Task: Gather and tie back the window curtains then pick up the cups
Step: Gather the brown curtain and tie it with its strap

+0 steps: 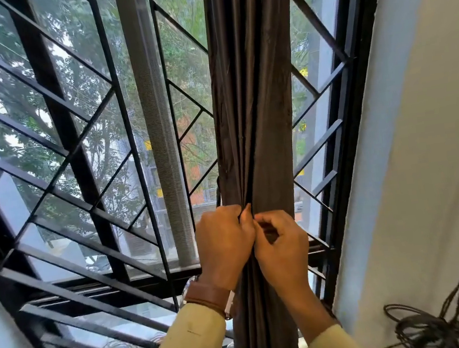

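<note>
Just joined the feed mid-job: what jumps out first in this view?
A dark brown curtain, bunched into a narrow column, hangs down the middle of the frame before the window. Both hands meet on it low in the centre, the left hand with a brown watch strap and the right hand pinching at its folds. Behind is a black window grille with trees outside, and a coil of dark cable lies bottom right.

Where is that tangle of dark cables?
In the head view, the coiled cables sit at the bottom right corner against the pale wall, right of the bunched curtain both hands are pinching.
</note>
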Demonstrator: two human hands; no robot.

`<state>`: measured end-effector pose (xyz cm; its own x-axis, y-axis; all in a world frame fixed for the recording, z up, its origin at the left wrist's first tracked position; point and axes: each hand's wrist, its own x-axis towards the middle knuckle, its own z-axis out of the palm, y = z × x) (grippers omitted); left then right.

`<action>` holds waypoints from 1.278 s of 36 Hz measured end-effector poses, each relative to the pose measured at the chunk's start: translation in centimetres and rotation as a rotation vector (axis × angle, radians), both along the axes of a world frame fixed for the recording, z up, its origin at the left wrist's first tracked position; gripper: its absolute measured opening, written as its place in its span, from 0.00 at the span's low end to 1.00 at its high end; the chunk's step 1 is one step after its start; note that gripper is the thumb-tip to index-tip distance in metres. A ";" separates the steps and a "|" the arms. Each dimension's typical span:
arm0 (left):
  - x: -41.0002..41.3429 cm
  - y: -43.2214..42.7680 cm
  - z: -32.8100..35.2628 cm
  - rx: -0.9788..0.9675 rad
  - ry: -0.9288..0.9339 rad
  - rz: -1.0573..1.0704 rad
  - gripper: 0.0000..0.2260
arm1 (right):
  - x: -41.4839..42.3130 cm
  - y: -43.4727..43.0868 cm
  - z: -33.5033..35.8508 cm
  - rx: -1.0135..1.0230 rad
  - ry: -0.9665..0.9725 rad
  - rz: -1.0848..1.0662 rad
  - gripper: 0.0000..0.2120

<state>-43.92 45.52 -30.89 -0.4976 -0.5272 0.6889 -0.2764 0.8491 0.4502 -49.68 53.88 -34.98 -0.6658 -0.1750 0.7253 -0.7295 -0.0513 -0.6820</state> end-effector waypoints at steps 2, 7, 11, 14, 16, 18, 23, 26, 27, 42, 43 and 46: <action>0.1 0.0 0.1 0.013 0.004 -0.006 0.20 | 0.0 -0.1 0.0 -0.009 0.003 0.015 0.06; 0.1 -0.1 0.1 0.049 0.043 -0.045 0.22 | 0.1 -0.3 -0.3 -0.008 -0.006 0.049 0.07; 0.0 0.0 0.1 0.084 0.067 -0.095 0.23 | -0.1 -0.4 -0.4 -0.012 0.002 0.067 0.07; 0.0 -0.1 0.0 0.100 0.078 -0.126 0.24 | -0.1 -0.4 -0.3 -0.009 0.019 0.072 0.07; -0.1 -0.1 0.1 0.116 0.084 -0.141 0.24 | -0.1 -0.3 -0.2 -0.008 0.029 0.073 0.06; -0.2 -0.1 0.1 0.138 0.093 -0.139 0.24 | 0.0 -0.2 -0.2 -0.005 0.049 0.076 0.05; -0.2 -0.1 0.1 0.136 0.105 -0.137 0.25 | -0.1 -0.3 -0.3 0.002 0.052 0.084 0.04; -0.1 0.0 0.0 0.131 0.116 -0.154 0.26 | -0.2 -0.4 -0.4 0.004 0.063 0.065 0.06; -0.1 0.1 -0.1 0.135 0.118 -0.168 0.26 | -0.2 -0.4 -0.4 0.003 0.069 0.059 0.06; 0.8 -0.3 0.5 0.099 -0.039 -0.103 0.25 | -1.7 -0.2 -0.3 0.109 0.101 0.130 0.03; 0.8 -0.3 0.6 0.091 -0.057 -0.092 0.24 | -1.9 -0.1 -0.3 0.102 0.075 0.122 0.03; 1.1 -0.5 0.6 0.068 -0.090 -0.057 0.23 | -3.0 0.2 0.0 -0.003 -0.050 0.017 0.06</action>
<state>-42.81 45.01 -30.26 -0.5865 -0.5399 0.6037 -0.2704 0.8332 0.4824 -52.66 54.10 -34.95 -0.6984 -0.1848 0.6914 -0.6933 -0.0654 -0.7177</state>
